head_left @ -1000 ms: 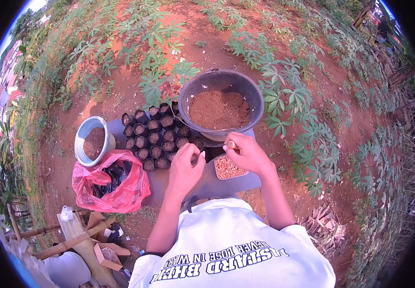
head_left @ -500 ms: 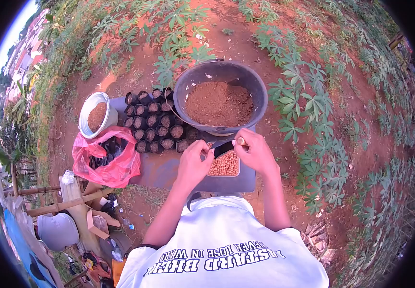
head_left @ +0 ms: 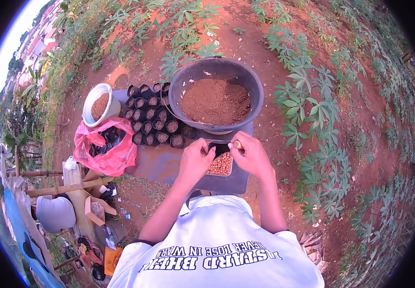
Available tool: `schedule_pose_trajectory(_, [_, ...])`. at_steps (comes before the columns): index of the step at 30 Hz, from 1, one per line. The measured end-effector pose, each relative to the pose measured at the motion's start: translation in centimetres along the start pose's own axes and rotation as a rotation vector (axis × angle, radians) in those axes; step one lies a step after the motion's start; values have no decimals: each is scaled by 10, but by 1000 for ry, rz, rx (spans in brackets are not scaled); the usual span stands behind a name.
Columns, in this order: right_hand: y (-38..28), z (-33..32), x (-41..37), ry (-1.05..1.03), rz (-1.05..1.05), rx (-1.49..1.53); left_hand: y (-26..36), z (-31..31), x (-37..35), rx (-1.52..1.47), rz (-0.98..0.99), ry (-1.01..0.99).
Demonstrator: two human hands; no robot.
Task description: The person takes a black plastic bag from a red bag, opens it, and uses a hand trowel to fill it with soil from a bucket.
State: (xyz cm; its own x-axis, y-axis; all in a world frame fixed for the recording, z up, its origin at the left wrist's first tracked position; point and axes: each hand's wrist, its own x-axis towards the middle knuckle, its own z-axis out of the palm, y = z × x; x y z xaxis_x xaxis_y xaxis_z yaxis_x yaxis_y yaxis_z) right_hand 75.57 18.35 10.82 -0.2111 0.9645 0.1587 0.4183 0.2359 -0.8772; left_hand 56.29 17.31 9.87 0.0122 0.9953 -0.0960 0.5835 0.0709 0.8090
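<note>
Close to the near right corner of the tabletop (head_left: 157, 165) is a box (head_left: 220, 174) of seeds. Above it, the hands are a little apart, left hand (head_left: 197, 161) and right hand (head_left: 251, 154) pinching a black bag (head_left: 222, 148); the right also holds a short stick (head_left: 237, 144). Beyond is a soil basin (head_left: 257, 98).

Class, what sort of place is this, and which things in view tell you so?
Probably an outdoor farm plot or small plant nursery: leafy plants, likely cassava, grow in bare reddish soil, and small filled black planting bags stand packed together.
</note>
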Motion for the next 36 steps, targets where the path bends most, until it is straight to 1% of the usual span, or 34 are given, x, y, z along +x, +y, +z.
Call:
schedule_pose_trajectory(4, [0, -6, 0, -8, 10, -39, 1, 0, 0, 47, -18, 40])
schedule_pose_trajectory(6, [0, -10, 1, -57, 43, -90, 1, -3, 0, 52, -10, 48])
schedule_pose_trajectory(10, [-2, -8, 2, -68, 22, -99, 0, -10, 1, 62, -9, 65])
schedule_pose_trajectory(14, [-13, -4, 8, -56, 11, -44, -1, -21, 2, 28, 6, 50])
schedule_pose_trajectory(16, [-20, -2, 12, -53, 10, -35, 0, -30, 1, -88, -23, -14])
schedule_pose_trajectory(17, [-23, -2, 14, -62, 13, -30, -1, -35, 2, -94, -20, -13])
schedule_pose_trajectory(19, [-31, 1, 20, -73, 16, -32, -7, -45, 2, -191, -34, -96])
schedule_pose_trajectory(20, [-35, 3, 24, -71, -3, -35, -12, -50, 2, -198, -33, -97])
schedule_pose_trajectory(22, [-42, 8, 30, -67, -15, -46, -26, -60, 4, -334, -11, -211])
schedule_pose_trajectory(23, [-45, 11, 34, -58, -22, -39, -36, -63, 6, -342, -12, -219])
schedule_pose_trajectory(25, [-54, 15, 38, -43, -20, -44, -55, -68, 11, -556, 101, -313])
schedule_pose_trajectory(26, [-59, 17, 41, -22, -5, -43, -62, -72, 15, -567, 107, -323])
schedule_pose_trajectory(28, [-69, 20, 46, 8, 14, -58, -70, -80, 24, -669, 75, -412])
schedule_pose_trajectory(29, [-74, 20, 48, 26, 3, -60, -73, -83, 29, -680, 83, -423])
schedule_pose_trajectory(31, [-83, 24, 53, 53, -1, -79, -73, -91, 38, -509, 86, -482])
schedule_pose_trajectory(34, [-97, 30, 59, 84, -12, -132, -74, -96, 47, -520, 150, -519])
schedule_pose_trajectory(36, [-107, 34, 63, 89, -9, -152, -72, -103, 53, -549, 141, -559])
